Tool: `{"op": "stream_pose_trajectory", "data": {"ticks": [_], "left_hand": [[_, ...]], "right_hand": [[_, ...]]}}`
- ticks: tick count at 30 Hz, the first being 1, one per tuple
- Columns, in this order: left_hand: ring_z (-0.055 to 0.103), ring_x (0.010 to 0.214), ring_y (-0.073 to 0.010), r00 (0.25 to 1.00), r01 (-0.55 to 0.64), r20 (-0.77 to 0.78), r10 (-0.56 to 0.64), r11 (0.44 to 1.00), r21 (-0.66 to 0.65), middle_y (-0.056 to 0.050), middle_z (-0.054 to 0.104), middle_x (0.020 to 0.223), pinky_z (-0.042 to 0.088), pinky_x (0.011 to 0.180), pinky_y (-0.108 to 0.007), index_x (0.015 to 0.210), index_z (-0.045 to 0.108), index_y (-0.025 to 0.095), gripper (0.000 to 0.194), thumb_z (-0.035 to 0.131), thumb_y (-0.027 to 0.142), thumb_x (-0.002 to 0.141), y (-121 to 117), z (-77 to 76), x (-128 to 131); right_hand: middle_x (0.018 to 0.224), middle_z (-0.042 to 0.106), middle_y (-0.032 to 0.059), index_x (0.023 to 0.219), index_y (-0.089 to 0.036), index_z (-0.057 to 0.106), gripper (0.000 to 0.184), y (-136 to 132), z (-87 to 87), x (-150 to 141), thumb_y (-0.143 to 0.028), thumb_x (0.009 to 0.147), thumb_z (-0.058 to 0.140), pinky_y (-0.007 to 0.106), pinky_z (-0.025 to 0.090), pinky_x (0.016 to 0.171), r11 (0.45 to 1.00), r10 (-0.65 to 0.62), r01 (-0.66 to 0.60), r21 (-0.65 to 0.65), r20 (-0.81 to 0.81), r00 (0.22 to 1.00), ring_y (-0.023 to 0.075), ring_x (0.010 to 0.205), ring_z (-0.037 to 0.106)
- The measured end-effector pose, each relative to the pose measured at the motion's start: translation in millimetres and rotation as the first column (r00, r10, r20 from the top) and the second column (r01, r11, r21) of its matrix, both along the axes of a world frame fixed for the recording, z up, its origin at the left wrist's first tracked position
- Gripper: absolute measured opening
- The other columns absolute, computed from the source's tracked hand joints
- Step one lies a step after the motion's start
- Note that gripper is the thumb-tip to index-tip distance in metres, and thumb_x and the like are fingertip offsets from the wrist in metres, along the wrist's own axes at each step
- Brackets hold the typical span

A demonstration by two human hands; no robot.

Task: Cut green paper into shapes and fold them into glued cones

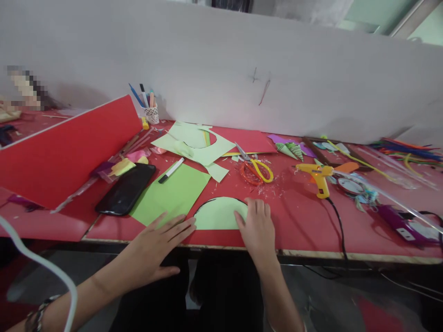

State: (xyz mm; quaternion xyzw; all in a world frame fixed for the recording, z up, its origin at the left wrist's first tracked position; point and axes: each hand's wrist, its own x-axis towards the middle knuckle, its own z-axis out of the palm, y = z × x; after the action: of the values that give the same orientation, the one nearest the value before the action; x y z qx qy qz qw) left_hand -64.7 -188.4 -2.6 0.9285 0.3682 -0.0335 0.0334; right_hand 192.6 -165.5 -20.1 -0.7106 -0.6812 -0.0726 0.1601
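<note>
A pale green paper half-circle lies near the table's front edge, its straight side toward me and a black line along its curve. My left hand has its fingers stretched out, the tips at the paper's left end. At the right end, my right hand holds the paper between the thumb and bent fingers. Behind the left fingers lies a bright green sheet with a black-and-white marker on it. Beyond the half-circle are scissors with orange and yellow handles, lying open.
A black phone and a standing red board are on the left. Cut pale green paper lies toward the white partition, near a pen cup. A yellow glue gun with a cord and a purple device are on the right.
</note>
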Motion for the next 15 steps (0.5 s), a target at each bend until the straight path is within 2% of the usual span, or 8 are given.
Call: {"op": "stream_pose_trajectory", "data": {"ticks": [2,4,6,10,15], "left_hand": [[0.021,0.131,-0.0220,1.000,-0.005,-0.017,0.004,1.000,-0.011,-0.002,0.024,0.143,0.007,0.107,-0.042,0.138,0.006,0.029,0.074,0.041,0.055,0.078,0.6,-0.5,0.1],[0.020,0.131,-0.0225,1.000,-0.013,-0.026,0.012,0.999,-0.033,-0.001,0.021,0.144,0.006,0.107,-0.043,0.138,0.004,0.030,0.078,0.045,0.053,0.076,1.3,-1.7,-0.4],[0.020,0.131,-0.0228,0.999,-0.026,-0.035,0.024,0.998,-0.060,-0.001,0.020,0.144,0.007,0.107,-0.043,0.138,0.003,0.030,0.081,0.049,0.051,0.075,1.9,-2.0,-1.1],[0.018,0.131,-0.0217,0.999,-0.026,-0.050,0.021,0.995,-0.099,-0.001,0.020,0.144,0.008,0.107,-0.043,0.138,0.002,0.030,0.081,0.049,0.050,0.075,2.3,1.5,-1.2],[0.019,0.131,-0.0215,0.998,-0.032,-0.047,0.028,0.995,-0.097,-0.001,0.021,0.144,0.010,0.107,-0.042,0.138,0.004,0.031,0.081,0.051,0.046,0.074,3.0,4.7,-0.5]], "right_hand": [[0.112,0.053,0.0121,0.112,-0.023,0.053,0.030,-11.7,0.6,-11.0,-0.025,0.083,0.047,0.042,0.037,0.084,0.971,0.211,-0.212,0.110,0.020,0.977,0.0270,0.104,0.047],[0.118,0.051,0.0054,0.111,-0.031,0.053,0.029,-25.4,-1.7,-23.5,-0.025,0.085,0.043,0.043,0.029,0.096,0.872,0.474,-0.470,0.136,0.000,0.881,0.0230,0.113,0.043],[0.126,0.047,0.0004,0.114,-0.033,0.051,0.030,-37.0,-6.5,-33.2,-0.035,0.086,0.042,0.043,0.023,0.101,0.805,0.590,-0.582,0.110,-0.059,0.805,0.0207,0.117,0.039],[0.124,0.051,0.0009,0.120,-0.028,0.048,0.038,-46.0,-13.2,-33.6,-0.042,0.086,0.039,0.043,0.023,0.101,0.817,0.575,-0.573,0.063,-0.143,0.805,0.0196,0.115,0.043],[0.120,0.056,0.0034,0.118,-0.022,0.051,0.038,-47.6,-9.4,-10.5,-0.039,0.086,0.039,0.040,0.029,0.098,0.852,0.523,-0.520,0.066,-0.149,0.839,0.0197,0.111,0.048]]}}
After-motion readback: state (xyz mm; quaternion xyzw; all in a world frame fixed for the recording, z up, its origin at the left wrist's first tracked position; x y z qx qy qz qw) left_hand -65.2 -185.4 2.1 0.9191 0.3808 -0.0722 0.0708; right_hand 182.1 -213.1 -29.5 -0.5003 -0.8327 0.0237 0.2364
